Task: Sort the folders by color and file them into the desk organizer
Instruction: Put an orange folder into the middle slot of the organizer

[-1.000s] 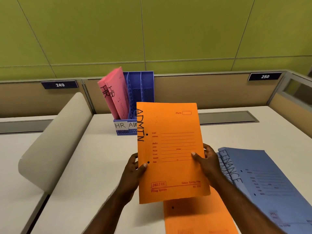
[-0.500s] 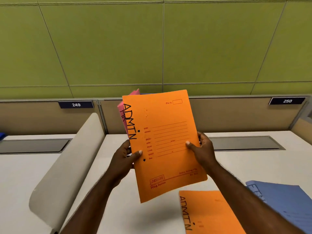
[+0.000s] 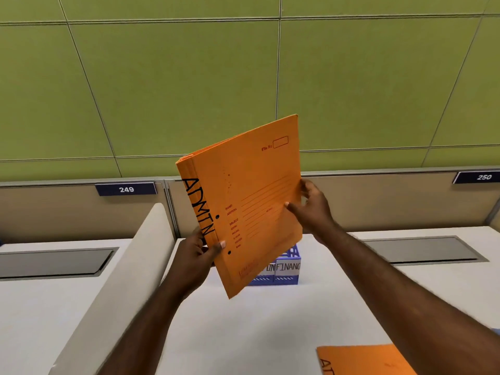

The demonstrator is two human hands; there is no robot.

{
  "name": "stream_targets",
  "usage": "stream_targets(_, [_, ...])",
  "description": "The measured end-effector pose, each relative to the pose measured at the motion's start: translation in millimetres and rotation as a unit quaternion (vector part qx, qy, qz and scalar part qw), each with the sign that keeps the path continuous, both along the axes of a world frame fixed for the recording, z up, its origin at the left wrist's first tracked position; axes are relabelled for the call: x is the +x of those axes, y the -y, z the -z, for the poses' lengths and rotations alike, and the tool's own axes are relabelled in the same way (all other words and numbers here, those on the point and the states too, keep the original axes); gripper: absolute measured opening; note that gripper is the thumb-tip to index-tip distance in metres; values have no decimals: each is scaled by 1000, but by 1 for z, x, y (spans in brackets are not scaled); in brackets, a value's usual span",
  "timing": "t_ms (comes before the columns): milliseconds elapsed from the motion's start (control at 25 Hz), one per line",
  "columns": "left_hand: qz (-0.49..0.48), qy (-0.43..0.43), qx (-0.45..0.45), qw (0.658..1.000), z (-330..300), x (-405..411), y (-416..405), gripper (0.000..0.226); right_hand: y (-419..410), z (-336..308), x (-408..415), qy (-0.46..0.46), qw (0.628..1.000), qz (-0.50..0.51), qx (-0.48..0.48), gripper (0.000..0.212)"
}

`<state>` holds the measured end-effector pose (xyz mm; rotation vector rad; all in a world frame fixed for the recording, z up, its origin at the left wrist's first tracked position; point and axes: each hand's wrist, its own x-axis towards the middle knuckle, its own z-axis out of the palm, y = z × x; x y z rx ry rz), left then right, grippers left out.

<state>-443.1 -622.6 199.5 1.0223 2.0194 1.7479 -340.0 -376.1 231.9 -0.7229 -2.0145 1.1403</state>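
An orange folder (image 3: 254, 196) marked ADMIN is held upright and tilted, high above the desk. My left hand (image 3: 201, 251) grips its spine edge near the bottom left, thumb on the cover. My right hand (image 3: 311, 207) holds its right edge, thumb on the front. Behind and below the folder stands the blue desk organizer (image 3: 286, 269), mostly hidden; part of its ADMIN label and a FINANCE label show on its front. A second orange folder (image 3: 362, 359) lies flat at the bottom right.
A grey curved divider (image 3: 119, 282) runs along the left of the white desk (image 3: 257, 328). Grey cable trays (image 3: 422, 249) are set into the desk at left and right. Partition panels with number plates 249 (image 3: 126, 189) and 250 close the back.
Both hands lifted the orange folder up and away toward the organizer and turned it so its spine shows. The view tilted up; the pink and blue folders are out of sight.
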Motion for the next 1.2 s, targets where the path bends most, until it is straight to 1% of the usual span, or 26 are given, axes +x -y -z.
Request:
stream_targets(80, [-11, -30, 18, 999, -3, -9, -1, 33, 0, -15, -17, 12, 999, -16, 42, 82])
stream_targets(240, [-52, -84, 48, 994, -5, -22, -1, 33, 8, -39, -49, 69, 990, -91, 81, 126])
stream_targets(320, [-72, -110, 54, 990, -6, -26, -4, 33, 11, -48, -64, 85, 985, -110, 101, 135])
stream_targets(480, [-94, -153, 56, 982, -7, -31, -14, 33, 15, -61, -84, 85, 978, -136, 132, 142])
stream_targets(600, [-106, -183, 59, 976, -3, -35, -30, 24, 11, -64, -92, 69, 978, -158, 120, 144])
stream_targets(680, [-107, -179, 56, 977, 1, -36, -42, 22, 4, -64, -96, 63, 977, -178, 98, 144])
stream_targets(920, [-104, -164, 26, 981, 16, -37, -77, 35, -13, -64, -99, 55, 967, -250, 6, 146])
stream_targets(1080, [-95, -136, 5, 986, 28, -40, -97, 36, -20, -61, -98, 46, 954, -293, 37, 146])
stream_targets(1200, [-91, -123, -6, 988, 35, -42, -117, 37, -31, -53, -99, 30, 949, -307, 62, 145])
